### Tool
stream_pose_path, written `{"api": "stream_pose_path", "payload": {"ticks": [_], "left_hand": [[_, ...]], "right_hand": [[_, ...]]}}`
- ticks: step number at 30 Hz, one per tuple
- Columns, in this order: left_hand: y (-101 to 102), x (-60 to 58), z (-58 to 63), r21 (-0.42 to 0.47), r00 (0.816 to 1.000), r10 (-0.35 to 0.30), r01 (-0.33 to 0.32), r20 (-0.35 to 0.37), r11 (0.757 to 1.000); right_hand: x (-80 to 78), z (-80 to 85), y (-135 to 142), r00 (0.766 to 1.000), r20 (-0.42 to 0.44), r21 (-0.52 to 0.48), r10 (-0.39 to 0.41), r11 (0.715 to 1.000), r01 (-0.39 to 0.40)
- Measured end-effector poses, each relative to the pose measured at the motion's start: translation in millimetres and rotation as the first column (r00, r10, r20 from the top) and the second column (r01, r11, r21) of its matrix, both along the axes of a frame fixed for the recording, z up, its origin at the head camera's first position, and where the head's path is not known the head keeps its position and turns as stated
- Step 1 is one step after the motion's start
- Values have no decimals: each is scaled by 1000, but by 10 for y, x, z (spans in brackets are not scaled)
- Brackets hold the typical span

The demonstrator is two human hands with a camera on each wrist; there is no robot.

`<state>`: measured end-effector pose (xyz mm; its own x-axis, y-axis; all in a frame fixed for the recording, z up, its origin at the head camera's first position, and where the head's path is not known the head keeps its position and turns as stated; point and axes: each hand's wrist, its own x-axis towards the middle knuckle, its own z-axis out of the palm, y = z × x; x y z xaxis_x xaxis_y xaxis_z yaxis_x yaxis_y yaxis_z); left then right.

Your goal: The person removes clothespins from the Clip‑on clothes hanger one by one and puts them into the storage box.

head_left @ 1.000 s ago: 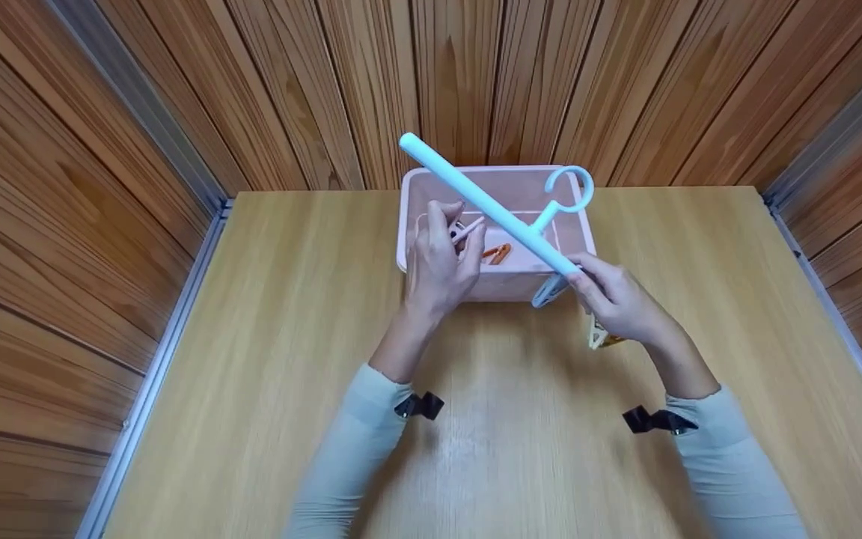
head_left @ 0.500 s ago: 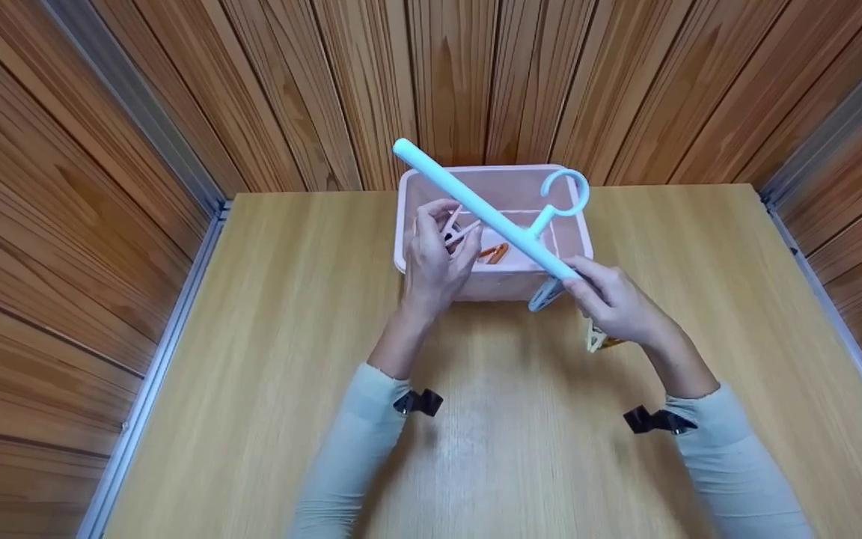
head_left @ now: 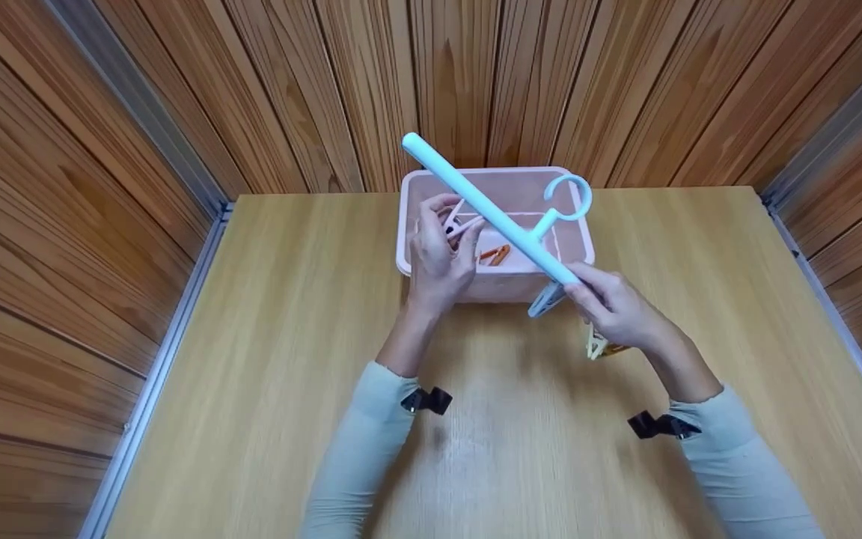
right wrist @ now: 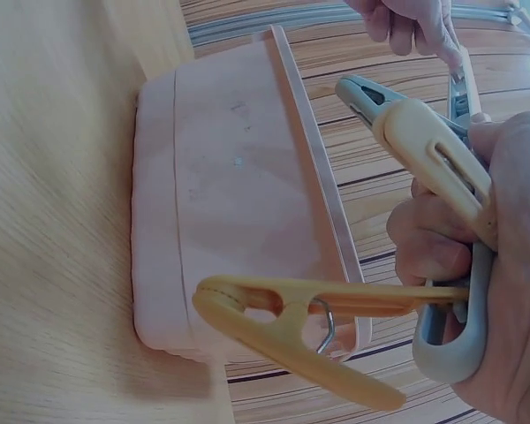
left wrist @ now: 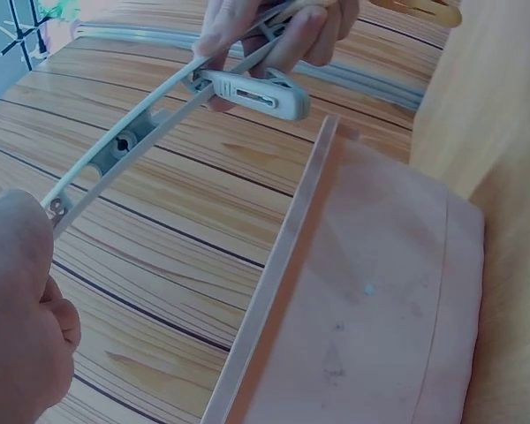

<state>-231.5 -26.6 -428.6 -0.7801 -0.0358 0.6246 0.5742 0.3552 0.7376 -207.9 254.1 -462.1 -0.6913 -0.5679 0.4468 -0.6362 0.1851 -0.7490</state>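
In the head view my right hand (head_left: 622,311) grips the lower right end of a light blue hanger (head_left: 487,209), held slanting over a pink bin (head_left: 491,288). My left hand (head_left: 442,254) holds a pale pink clothespin (head_left: 465,226) between thumb and fingers, its two arms spread in a V right beside the hanger bar. Several clothespins hang from the bar near my right hand: a grey-blue clothespin (head_left: 547,299), a cream clothespin (right wrist: 433,159) and a yellow-orange clothespin (right wrist: 291,327). The pink clothespin is hidden in the left wrist view.
Orange clothespins (head_left: 500,255) lie on the bin's floor. The bin stands at the back of the wooden table (head_left: 311,337), close to a plank wall (head_left: 371,90). Metal rails (head_left: 169,359) run along the table's sides.
The pink clothespin in my left hand has turned so both arms show as a V. The hanger has shifted slightly; my right hand keeps its grip.
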Motion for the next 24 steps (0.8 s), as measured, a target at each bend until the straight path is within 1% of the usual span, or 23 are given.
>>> {"api": "stream_pose_path", "payload": {"ticks": [2,4,9,12,15,17,19,21,24], "left_hand": [[-5,-3,13,22,999,-21,20,39,1000],[-20,-3,37,14,997,-34,33,72,999],[-34,-12,96,-17,993,-42,44,106,999],[-15,-22,91,-15,997,-32,34,71,999],[11,-32,71,-42,1000,-4,4,-9,999],[11,-33,43,-57,998,17,-20,-60,998],[2,-33,18,-63,995,33,-39,-93,997],[-15,-40,4,-54,993,40,-46,-107,997],[-43,-53,14,-32,995,25,-28,-97,999]], "right_hand": [[3,0,9,1000,0,4,5,1000,-5],[2,5,24,1000,1,3,20,1000,-20],[-4,21,42,1000,-10,-8,30,1000,-30],[-7,11,17,999,-40,-16,7,1000,-7],[-7,-3,-24,997,-78,-24,-21,1000,20],[-1,-16,-55,995,-98,-21,-31,999,29],[0,-14,-76,993,-114,-19,-36,999,34],[0,-2,-82,991,-126,-12,-37,999,36],[3,23,-79,989,-143,8,-40,999,41]]}}
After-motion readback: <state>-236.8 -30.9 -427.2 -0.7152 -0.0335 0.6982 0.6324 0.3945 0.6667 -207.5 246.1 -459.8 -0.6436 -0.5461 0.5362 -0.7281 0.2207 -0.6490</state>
